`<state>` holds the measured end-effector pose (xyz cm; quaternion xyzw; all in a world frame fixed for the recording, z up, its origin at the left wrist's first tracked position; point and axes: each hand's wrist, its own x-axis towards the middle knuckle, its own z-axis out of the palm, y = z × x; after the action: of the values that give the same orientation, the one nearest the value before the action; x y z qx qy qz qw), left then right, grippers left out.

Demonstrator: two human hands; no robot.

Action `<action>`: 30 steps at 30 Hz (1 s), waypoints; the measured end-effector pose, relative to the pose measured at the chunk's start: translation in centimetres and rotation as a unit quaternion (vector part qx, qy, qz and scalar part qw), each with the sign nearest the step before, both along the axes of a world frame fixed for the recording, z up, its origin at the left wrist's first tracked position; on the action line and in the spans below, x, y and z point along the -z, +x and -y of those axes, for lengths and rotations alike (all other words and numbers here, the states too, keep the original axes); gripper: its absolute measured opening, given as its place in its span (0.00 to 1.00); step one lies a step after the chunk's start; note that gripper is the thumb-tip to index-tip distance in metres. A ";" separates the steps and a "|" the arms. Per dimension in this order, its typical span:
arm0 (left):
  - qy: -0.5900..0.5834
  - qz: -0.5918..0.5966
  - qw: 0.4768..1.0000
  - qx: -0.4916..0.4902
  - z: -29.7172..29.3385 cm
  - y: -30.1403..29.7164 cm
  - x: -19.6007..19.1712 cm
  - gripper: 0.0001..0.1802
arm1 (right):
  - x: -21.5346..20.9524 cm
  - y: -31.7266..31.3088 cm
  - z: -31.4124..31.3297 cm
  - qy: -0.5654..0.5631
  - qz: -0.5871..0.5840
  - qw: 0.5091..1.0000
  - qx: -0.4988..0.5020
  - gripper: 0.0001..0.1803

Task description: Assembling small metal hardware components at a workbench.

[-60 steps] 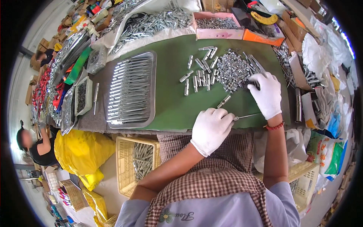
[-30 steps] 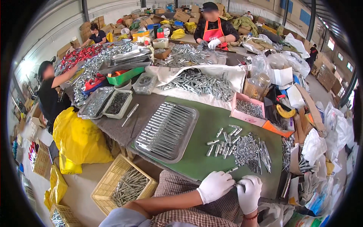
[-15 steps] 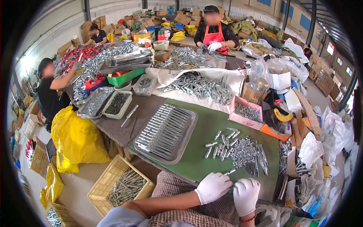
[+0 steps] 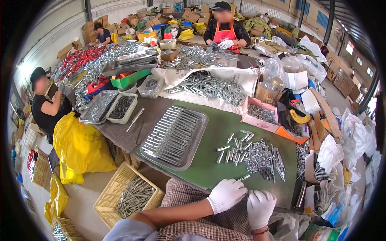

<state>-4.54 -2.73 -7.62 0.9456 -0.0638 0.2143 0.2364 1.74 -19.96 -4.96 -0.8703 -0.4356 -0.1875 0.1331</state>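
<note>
My left hand [image 4: 227,196], in a white glove, is closed at the front edge of the green table mat [image 4: 213,156]. Close by on its right, my right hand [image 4: 260,207] is also gloved and closed, fingertips curled toward the left ones. Whatever they pinch is hidden by the fingers. Just beyond the left fingertips lies a short silver metal sleeve [image 4: 243,177]. Further up the mat are a heap of small metal nuts or rings [image 4: 261,161], several loose silver sleeves [image 4: 233,154] and some slender metal rods [image 4: 278,160].
A metal tray [image 4: 193,158] of neatly lined-up rods stands left of the heap. Beyond are a pink box [image 4: 261,113] of small parts and a white sack [image 4: 165,78] under metal pieces. A yellow crate [image 4: 105,201] sits below left. Co-workers [image 4: 227,30] work across and at left.
The view has shifted slightly. My hands stay close together at the table edge with little movement. The co-worker at left has drawn an arm back from the pile.
</note>
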 end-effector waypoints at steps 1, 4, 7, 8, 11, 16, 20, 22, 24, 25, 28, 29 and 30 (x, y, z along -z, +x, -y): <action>0.002 0.006 1.000 -0.001 0.0 0.1 0.2 0.09 | -0.4 0.0 -0.1 -0.001 -0.001 1.000 0.001 0.09; 0.005 0.009 1.000 -0.003 0.0 0.1 0.0 0.08 | -1.5 -0.2 -0.3 0.006 0.058 0.998 -0.013 0.10; 0.006 0.011 1.000 -0.007 0.1 0.0 0.1 0.08 | -1.8 -1.1 -0.3 0.028 0.048 0.998 0.006 0.11; 0.004 0.016 1.000 -0.008 0.2 0.0 0.1 0.08 | -1.6 -1.0 -0.2 0.028 0.047 0.998 0.007 0.11; 0.011 0.015 1.000 -0.004 0.3 -0.3 -0.1 0.08 | -0.9 -1.0 0.7 -0.007 -0.003 1.000 -0.016 0.16; -0.006 0.015 1.000 -0.005 0.4 -0.7 -0.2 0.07 | -1.0 2.0 6.0 0.041 0.023 0.978 0.202 0.20; 0.011 0.008 1.000 0.004 0.1 0.3 -0.2 0.06 | 2.5 7.0 14.0 -0.034 0.043 0.926 0.373 0.26; 0.006 -0.006 1.000 0.007 -0.1 0.4 -1.0 0.05 | 3.6 7.8 14.4 0.007 0.053 0.939 0.339 0.27; -0.014 0.000 1.000 -0.013 -0.3 0.5 -1.0 0.07 | 3.6 8.2 14.1 0.004 0.048 0.943 0.328 0.24; -0.038 -0.003 0.999 -0.008 -0.3 0.7 -1.0 0.09 | 3.6 8.2 13.9 -0.003 0.047 0.941 0.336 0.24; -0.056 -0.006 0.998 0.000 0.3 0.8 -1.3 0.10 | 4.0 8.2 14.2 -0.001 0.051 0.936 0.348 0.22; -0.052 -0.003 0.999 -0.003 0.5 0.9 -1.3 0.10 | 3.8 8.0 14.1 0.004 0.049 0.935 0.351 0.22; -0.042 -0.005 0.999 -0.001 0.8 0.7 -1.2 0.11 | 3.7 7.9 14.0 0.010 0.047 0.935 0.351 0.22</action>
<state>-3.84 -3.54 -6.45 0.9359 -0.0527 0.2127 0.2759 9.62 -33.95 -8.69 -0.9566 -0.1063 -0.2672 0.0465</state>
